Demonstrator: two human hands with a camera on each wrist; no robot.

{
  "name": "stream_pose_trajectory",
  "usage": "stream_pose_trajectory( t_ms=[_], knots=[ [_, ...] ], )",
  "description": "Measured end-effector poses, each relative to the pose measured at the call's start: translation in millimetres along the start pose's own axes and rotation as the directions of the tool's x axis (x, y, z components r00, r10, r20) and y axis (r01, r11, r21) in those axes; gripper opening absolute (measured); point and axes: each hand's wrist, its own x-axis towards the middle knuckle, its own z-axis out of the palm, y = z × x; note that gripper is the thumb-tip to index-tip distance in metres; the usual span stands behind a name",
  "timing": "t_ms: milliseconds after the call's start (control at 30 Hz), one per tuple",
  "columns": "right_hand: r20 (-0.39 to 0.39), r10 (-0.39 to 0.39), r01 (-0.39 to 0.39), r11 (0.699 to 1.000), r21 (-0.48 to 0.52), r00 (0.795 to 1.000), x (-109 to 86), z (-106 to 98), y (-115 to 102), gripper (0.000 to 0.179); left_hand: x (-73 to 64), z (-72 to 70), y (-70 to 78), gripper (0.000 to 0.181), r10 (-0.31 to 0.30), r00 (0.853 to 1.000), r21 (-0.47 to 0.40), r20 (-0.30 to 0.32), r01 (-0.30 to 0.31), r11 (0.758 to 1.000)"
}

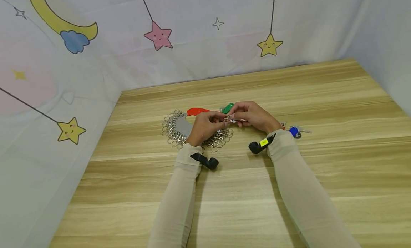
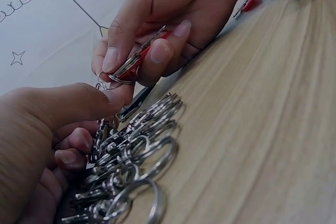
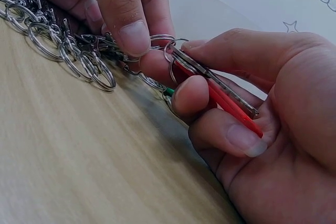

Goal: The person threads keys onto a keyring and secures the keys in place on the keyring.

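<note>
My left hand (image 1: pixel 207 126) pinches a metal key ring (image 3: pixel 161 37) between thumb and fingers, over a fan-shaped grey holder (image 1: pixel 183 127) with a red handle (image 1: pixel 196 111). Many metal rings (image 2: pixel 152 156) with clips line the holder's edge. Facing it, my right hand (image 1: pixel 254 116) holds a key (image 3: pixel 231 90) with a red key tag (image 3: pixel 233 109), its fingers curled round them. A small ring at their end meets the pinched ring at the left fingertips. Whether the two rings are linked cannot be made out.
A green key tag (image 1: pixel 228 108) lies just beyond the hands. To the right of the right wrist, a key with a blue tag (image 1: pixel 293 131) and a small red item (image 1: pixel 283 125) rest on the wooden table (image 1: pixel 237 205). Printed cloth walls (image 1: pixel 199 59) stand behind and beside it.
</note>
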Motion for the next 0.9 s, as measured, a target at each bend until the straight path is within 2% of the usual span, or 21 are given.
stream_pose_trajectory(
  t_ms=[400, 900],
  knots=[
    [0.008, -0.006, 0.006, 1.0, -0.009, 1.0, 0.8, -0.6, 0.7, 0.014, -0.2, 0.6, 0.1, 0.022, -0.01, 1.0, -0.012, -0.004, 0.01, 1.0],
    [0.008, -0.008, 0.008, 1.0, -0.001, 1.0, 0.5, -1.1, 0.3, 0.012, 0.6, 1.2, -1.1, 0.022, 0.021, 1.0, -0.027, -0.009, -0.021, 0.999]
  ],
)
